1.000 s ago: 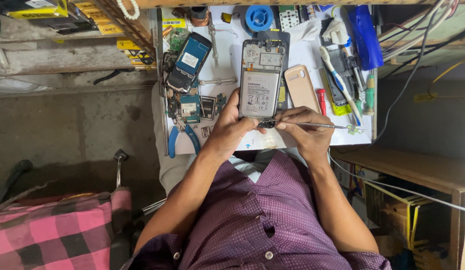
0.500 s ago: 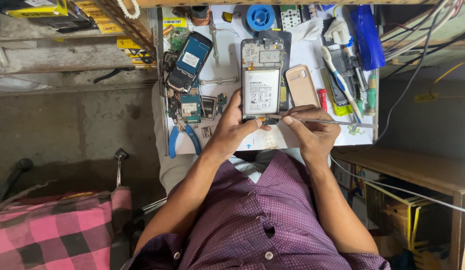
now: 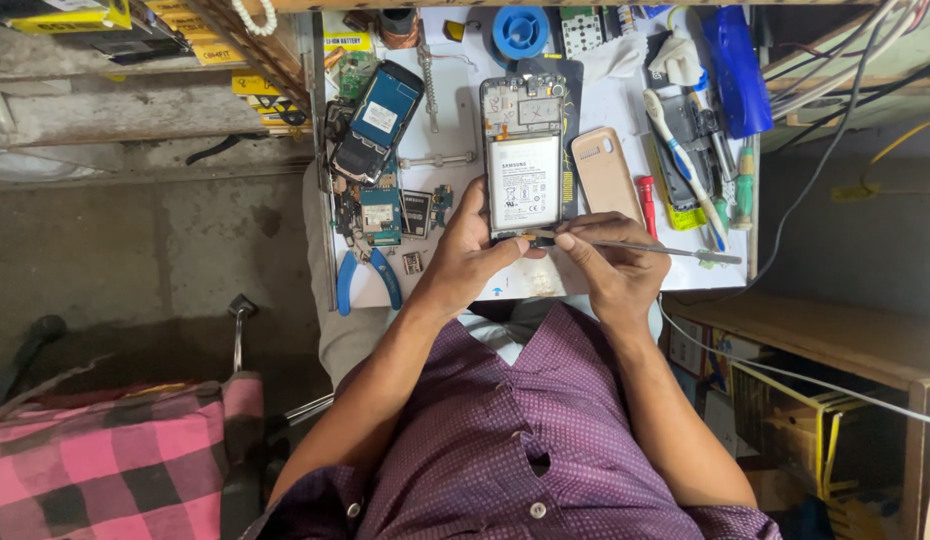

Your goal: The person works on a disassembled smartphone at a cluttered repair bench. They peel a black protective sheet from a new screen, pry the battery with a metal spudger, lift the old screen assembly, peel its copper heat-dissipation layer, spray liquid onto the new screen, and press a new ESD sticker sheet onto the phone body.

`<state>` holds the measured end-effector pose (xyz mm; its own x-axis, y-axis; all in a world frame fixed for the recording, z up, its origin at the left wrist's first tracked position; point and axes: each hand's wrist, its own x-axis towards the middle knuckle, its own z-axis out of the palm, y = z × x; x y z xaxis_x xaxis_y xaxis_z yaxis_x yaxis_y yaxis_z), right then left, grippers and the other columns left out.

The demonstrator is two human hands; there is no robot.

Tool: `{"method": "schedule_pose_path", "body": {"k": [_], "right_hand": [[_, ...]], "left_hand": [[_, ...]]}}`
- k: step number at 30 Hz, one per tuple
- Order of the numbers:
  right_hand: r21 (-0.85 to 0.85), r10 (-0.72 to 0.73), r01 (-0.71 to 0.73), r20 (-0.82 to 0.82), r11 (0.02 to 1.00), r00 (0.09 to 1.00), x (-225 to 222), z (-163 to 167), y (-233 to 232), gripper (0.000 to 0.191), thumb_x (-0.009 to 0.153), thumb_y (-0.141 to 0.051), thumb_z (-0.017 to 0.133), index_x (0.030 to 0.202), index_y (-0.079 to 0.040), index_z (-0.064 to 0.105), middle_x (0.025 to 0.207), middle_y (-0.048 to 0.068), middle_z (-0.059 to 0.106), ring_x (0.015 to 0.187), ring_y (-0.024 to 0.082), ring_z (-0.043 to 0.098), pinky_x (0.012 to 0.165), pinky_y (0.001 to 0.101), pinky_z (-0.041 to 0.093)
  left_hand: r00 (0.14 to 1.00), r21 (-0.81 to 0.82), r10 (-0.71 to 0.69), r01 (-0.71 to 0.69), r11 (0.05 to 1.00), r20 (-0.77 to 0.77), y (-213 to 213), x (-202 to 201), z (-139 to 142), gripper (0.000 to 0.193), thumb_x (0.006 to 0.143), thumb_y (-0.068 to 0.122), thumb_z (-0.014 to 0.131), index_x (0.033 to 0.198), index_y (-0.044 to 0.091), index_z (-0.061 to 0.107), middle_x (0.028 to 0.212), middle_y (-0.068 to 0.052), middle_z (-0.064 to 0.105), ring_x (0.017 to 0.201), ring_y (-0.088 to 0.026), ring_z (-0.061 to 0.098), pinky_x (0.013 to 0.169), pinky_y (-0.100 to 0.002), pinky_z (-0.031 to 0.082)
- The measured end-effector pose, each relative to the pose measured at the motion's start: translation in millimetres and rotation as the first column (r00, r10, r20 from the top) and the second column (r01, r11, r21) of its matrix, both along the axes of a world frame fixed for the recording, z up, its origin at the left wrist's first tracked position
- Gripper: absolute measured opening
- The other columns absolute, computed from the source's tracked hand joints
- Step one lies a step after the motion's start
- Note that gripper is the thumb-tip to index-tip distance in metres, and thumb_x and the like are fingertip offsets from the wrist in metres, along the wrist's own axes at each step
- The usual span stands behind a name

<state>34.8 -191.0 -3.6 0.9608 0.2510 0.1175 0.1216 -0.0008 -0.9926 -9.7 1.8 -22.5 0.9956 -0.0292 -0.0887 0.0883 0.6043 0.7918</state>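
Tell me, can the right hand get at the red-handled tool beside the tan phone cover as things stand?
Probably yes. The red-handled tool lies bare just beyond the right hand, nothing over it. But that hand is pinching a thin metal tool, so it would likely have to put that down first.

The counter (image 3: 625, 110) is white. The opened phone (image 3: 523, 160) has a dark frame and a white battery (image 3: 523, 183) with small black print. Beside it lies a tan phone cover (image 3: 606, 175), then a short red tool (image 3: 647, 202). Toward the left edge, another phone (image 3: 377, 120) shows a blue back, and the pliers (image 3: 365, 278) have blue handles. A blue spool (image 3: 520, 30) sits at the far edge, a blue bag (image 3: 733, 70) near the far right corner. The shirt (image 3: 505, 440) is purple with fine pale dots. The cloth (image 3: 105, 460) is checked pink and black.
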Motion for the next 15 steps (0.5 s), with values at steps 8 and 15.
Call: {"method": "schedule_pose_path", "body": {"k": [8,15], "right_hand": [[0.054,-0.023,0.024,-0.013,0.998,1.000,-0.5,2.6,2.3,0.011,0.096,0.005,0.076,0.099,0.004,0.065,0.106,0.017,0.071,0.091,0.018,0.071,0.083,0.0300,0.060],[0.100,-0.049,0.056,-0.066,0.993,0.997,1.0,8.0,4.1,0.012,0.099,0.005,0.073,0.100,0.003,0.061,0.098,0.015,0.070,0.086,0.019,0.073,0.079,0.0309,0.061]], "left_hand": [[1.000,0.020,-0.020,0.020,1.000,-0.003,-0.2,1.1,1.6,0.068,0.098,-0.008,0.057,0.155,0.003,0.022,0.141,-0.019,0.057,0.127,-0.026,0.063,0.101,-0.043,0.062],[1.000,0.008,-0.009,0.009,1.000,-0.001,0.7,0.8,1.7,0.067,0.099,-0.008,0.057,0.155,0.002,0.023,0.140,-0.019,0.058,0.128,-0.027,0.063,0.103,-0.045,0.062]]}}
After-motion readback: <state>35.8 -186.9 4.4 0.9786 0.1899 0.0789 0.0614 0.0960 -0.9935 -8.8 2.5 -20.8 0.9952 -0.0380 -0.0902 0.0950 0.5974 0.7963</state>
